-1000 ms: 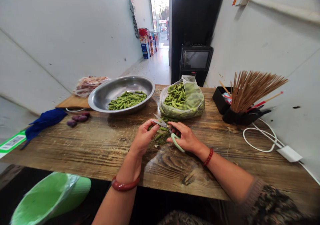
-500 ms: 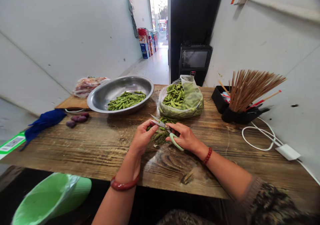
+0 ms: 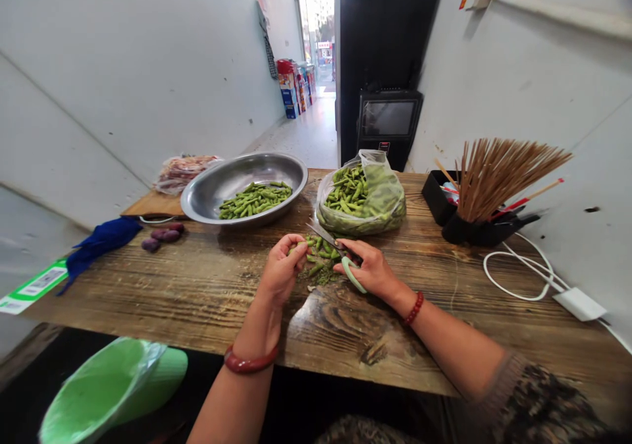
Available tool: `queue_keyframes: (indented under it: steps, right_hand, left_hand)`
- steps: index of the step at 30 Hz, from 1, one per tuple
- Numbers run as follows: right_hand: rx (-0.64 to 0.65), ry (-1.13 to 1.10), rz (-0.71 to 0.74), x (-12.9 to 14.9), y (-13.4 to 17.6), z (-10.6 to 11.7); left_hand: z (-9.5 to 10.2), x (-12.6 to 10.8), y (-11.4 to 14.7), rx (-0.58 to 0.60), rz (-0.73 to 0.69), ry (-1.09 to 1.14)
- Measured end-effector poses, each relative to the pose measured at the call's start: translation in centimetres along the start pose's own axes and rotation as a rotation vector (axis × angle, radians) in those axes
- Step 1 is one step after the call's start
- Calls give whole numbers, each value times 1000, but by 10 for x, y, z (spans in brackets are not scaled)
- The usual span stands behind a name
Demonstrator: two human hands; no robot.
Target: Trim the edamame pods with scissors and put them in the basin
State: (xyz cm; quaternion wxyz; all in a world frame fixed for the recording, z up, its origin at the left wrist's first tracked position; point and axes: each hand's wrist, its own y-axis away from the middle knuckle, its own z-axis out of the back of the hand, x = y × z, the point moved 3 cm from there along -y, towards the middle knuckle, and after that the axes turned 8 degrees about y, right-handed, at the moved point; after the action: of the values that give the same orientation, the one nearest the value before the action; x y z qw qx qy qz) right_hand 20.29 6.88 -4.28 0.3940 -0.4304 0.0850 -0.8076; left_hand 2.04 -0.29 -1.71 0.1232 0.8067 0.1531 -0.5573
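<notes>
My right hand is closed on a pair of scissors with pale green handles. Their blades point up and left, over loose soybean pods and small green trimmings on the wooden table. Left of the blades, my left hand pinches a green pod, mostly hidden by the fingers. Just beyond the hands stands a clear plastic bag full of pods. A wide steel basin at the back left holds a heap of green pods.
To the left lie purple-red oval items, a blue cloth and a bagged item on a board. At right are a black holder of thin sticks and a white cable with an adapter. A green lined bin stands below.
The scissor blades have come away from my left fingers, and my hands are farther apart. The whole view has shifted slightly, with things appearing a little farther right.
</notes>
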Motion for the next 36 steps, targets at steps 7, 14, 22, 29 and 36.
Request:
queue_keyframes:
  steps: [7,14,22,29,36]
  right_hand:
    - [105,43,97,6,4,-1]
    - [97,46,116,4,4,-2]
    - [98,25,113,5,3,-1]
    - [106,-3,101,6,3,0]
    - [106,31,112,6,2,0]
  left_hand:
    - [1,1,-1,35,12,40]
    - [-4,0,2,37,13,-13]
    - [-2,1,2,42,-2,-63]
    - [0,2,2,56,-27,-85]
    - [1,0,2,44,-35,-76]
